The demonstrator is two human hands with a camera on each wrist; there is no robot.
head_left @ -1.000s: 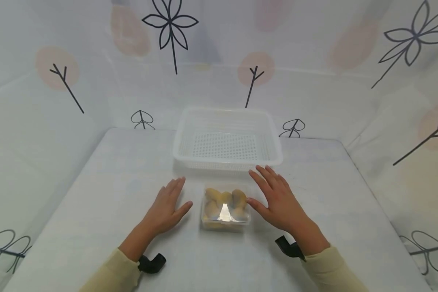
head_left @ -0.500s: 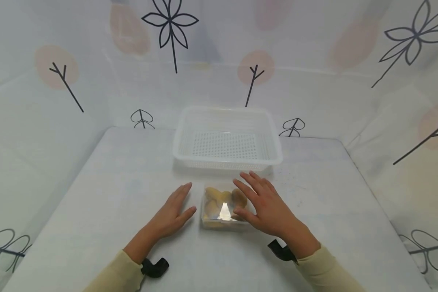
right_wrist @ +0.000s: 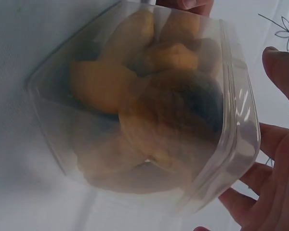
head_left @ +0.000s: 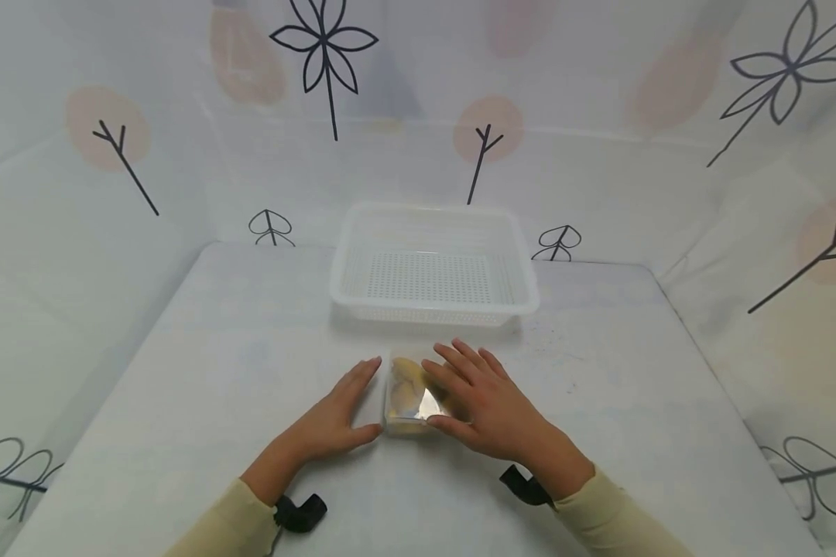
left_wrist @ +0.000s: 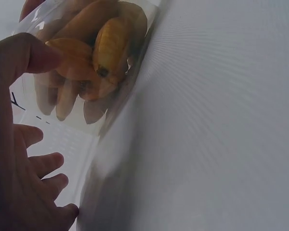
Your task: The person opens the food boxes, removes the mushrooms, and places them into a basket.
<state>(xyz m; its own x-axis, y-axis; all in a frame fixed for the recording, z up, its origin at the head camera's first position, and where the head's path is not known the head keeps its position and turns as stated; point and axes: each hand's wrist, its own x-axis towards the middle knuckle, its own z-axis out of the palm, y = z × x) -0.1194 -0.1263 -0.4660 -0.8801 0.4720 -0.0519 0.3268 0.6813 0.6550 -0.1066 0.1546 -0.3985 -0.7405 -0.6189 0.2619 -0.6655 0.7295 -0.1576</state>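
A small clear plastic box [head_left: 406, 398] with a lid stands on the white table, filled with several yellow-brown, rounded, elongated pieces [left_wrist: 111, 45]. My left hand [head_left: 323, 424] is at the box's left side, fingers extended and the thumb by its near left corner. In the left wrist view that thumb overlaps the box wall. Over the right half of the lid, my right hand [head_left: 493, 408] spreads its relaxed fingers and hides that part in the head view. The right wrist view shows the lid's rim close to the right fingers [right_wrist: 274, 139].
Behind the box, a white perforated plastic basket [head_left: 432, 309] stands near the back of the table [head_left: 265, 309]. White sheets printed with flowers and twigs hang at the back and both sides. A black wrist mount [head_left: 301, 513] juts from each sleeve.
My right hand has moved left from beside the box to over its lid. The left hand has come right, up to the box's left side. The box stays in place.
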